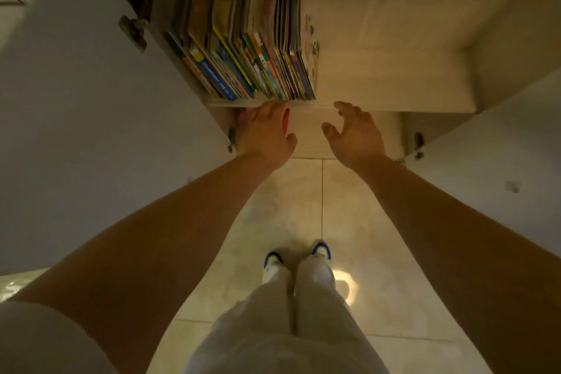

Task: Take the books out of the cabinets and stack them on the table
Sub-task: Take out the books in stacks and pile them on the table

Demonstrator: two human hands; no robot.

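Both hands reach up toward the cabinet shelf (394,94), left hand (264,133) and right hand (355,133) empty with fingers spread apart, books (243,48) upright just above, so next comes clamping a batch.

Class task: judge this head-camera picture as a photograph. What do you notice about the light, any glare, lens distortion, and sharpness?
Head view: dim, warm, yellowish light; a bright glare spot on the floor tiles beside the shoes; wide-angle lens bows the cabinet edges and stretches the forearms; books are soft, titles unreadable; left hand and right hand are fairly clear.
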